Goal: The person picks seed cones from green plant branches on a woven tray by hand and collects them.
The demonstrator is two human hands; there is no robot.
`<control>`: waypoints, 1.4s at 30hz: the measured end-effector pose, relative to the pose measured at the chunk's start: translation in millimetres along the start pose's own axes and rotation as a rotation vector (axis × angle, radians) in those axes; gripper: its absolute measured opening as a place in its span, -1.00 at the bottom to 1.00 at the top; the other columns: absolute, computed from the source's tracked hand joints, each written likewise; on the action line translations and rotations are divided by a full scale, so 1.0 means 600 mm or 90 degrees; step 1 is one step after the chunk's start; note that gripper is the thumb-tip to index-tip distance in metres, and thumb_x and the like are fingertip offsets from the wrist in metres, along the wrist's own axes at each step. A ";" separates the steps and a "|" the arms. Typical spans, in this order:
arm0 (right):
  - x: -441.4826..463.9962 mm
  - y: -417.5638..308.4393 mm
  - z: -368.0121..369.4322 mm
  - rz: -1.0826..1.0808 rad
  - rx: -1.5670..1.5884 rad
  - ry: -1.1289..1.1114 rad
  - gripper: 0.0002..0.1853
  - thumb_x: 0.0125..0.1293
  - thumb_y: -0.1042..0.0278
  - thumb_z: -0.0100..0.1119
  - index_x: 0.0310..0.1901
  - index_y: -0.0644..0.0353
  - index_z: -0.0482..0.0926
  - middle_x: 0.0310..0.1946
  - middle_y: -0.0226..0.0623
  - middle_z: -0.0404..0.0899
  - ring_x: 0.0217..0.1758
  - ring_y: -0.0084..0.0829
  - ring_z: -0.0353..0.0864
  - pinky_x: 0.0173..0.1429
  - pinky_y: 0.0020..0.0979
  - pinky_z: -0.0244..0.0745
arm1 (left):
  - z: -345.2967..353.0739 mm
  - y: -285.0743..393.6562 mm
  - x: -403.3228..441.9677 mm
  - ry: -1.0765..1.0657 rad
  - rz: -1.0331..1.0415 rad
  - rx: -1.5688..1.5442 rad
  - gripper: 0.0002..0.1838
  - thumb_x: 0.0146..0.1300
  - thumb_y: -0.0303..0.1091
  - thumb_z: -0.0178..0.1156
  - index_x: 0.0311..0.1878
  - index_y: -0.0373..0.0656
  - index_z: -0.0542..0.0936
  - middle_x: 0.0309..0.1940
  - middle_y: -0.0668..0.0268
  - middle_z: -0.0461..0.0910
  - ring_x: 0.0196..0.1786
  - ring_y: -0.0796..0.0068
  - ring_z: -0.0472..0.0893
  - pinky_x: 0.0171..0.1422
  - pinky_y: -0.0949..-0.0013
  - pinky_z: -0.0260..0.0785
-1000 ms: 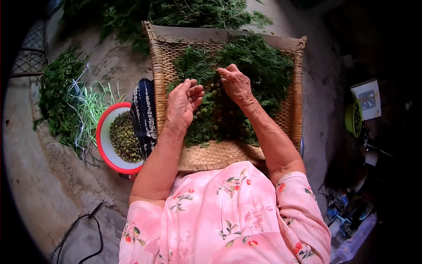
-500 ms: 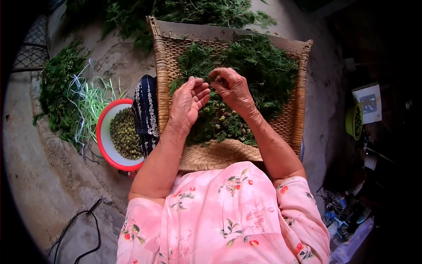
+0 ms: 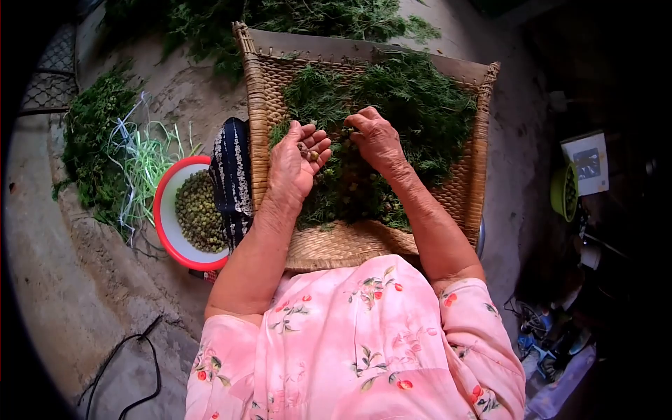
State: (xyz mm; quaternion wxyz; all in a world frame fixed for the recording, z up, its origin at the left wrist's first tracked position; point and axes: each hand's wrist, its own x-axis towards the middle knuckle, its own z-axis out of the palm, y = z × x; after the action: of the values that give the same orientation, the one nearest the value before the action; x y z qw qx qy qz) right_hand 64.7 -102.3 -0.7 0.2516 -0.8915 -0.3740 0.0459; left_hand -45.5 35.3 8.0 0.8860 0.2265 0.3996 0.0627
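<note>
A woven wicker tray (image 3: 260,140) lies across my lap, heaped with feathery green conifer sprigs (image 3: 420,105). Above its left half, my left hand (image 3: 290,171) is turned palm up and cupped. Several small round brownish-green cones (image 3: 308,152) rest against its curled fingers. To the right, my right hand (image 3: 381,145) hangs over the sprigs with thumb and fingertips pinched together. What lies between those fingertips is too small and dark to make out. A red-rimmed white bowl (image 3: 163,234) beside the tray holds many similar cones (image 3: 201,212).
Dark patterned cloth (image 3: 232,175) sits between bowl and tray. More cut greenery (image 3: 98,147) lies on the floor at left, beside pale plastic strings (image 3: 143,164). A larger branch pile (image 3: 315,17) is beyond the tray. At right stands a green basket (image 3: 563,192); a black cable (image 3: 150,350) lies lower left.
My right hand has moved slightly right, away from my left hand. The left palm has opened upward more, and cones now show in it.
</note>
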 end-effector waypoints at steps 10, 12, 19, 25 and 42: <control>0.011 -0.015 -0.010 -0.029 -0.192 -0.083 -0.88 0.10 0.46 0.05 -0.29 0.14 0.53 -0.32 -0.17 0.46 -0.15 -0.17 0.52 -0.14 -0.23 0.47 | 0.000 0.001 -0.001 -0.003 -0.010 0.015 -0.61 0.38 -0.05 -0.05 -0.08 -0.24 0.47 -0.19 0.16 0.56 -0.16 0.32 0.57 -0.10 0.29 0.48; 0.010 -0.015 -0.019 -0.031 -0.192 -0.098 -0.87 0.11 0.46 0.05 -0.29 0.14 0.53 -0.31 -0.17 0.46 -0.15 -0.17 0.52 -0.14 -0.23 0.47 | -0.001 0.000 0.000 0.005 -0.011 0.022 -0.61 0.38 -0.05 -0.05 -0.09 -0.24 0.48 -0.20 0.17 0.56 -0.16 0.33 0.57 -0.11 0.29 0.48; 0.006 -0.003 -0.022 -0.010 -0.151 -0.082 -0.88 0.10 0.49 0.07 -0.29 0.17 0.52 -0.32 -0.15 0.46 -0.17 -0.16 0.52 -0.15 -0.22 0.47 | 0.003 -0.001 -0.004 0.009 -0.012 0.019 -0.64 0.37 -0.09 -0.03 -0.10 -0.24 0.49 -0.20 0.18 0.57 -0.18 0.35 0.57 -0.11 0.31 0.47; 0.008 -0.033 -0.047 0.067 0.409 -0.136 -0.83 0.09 0.46 0.22 -0.24 0.17 0.55 -0.39 -0.17 0.54 -0.29 -0.20 0.59 -0.22 -0.30 0.50 | 0.000 -0.008 -0.001 -0.010 -0.023 0.010 -0.64 0.37 -0.09 -0.02 -0.11 -0.24 0.49 -0.23 0.18 0.55 -0.19 0.35 0.57 -0.10 0.29 0.49; 0.020 -0.019 -0.017 0.031 0.227 0.104 -0.89 0.07 0.51 0.21 -0.32 0.21 0.55 -0.42 -0.22 0.55 -0.35 -0.22 0.58 -0.28 -0.35 0.48 | -0.001 -0.005 -0.005 -0.001 -0.027 -0.001 -0.64 0.36 -0.10 -0.01 -0.10 -0.26 0.48 -0.26 0.15 0.57 -0.23 0.30 0.60 -0.14 0.25 0.53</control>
State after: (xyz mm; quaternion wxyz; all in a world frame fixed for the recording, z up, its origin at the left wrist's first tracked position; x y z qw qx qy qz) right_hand 68.7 -91.2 15.2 0.4341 -0.8421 -0.3167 0.0448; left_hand -48.1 31.9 8.4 0.8878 0.2173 0.4032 0.0443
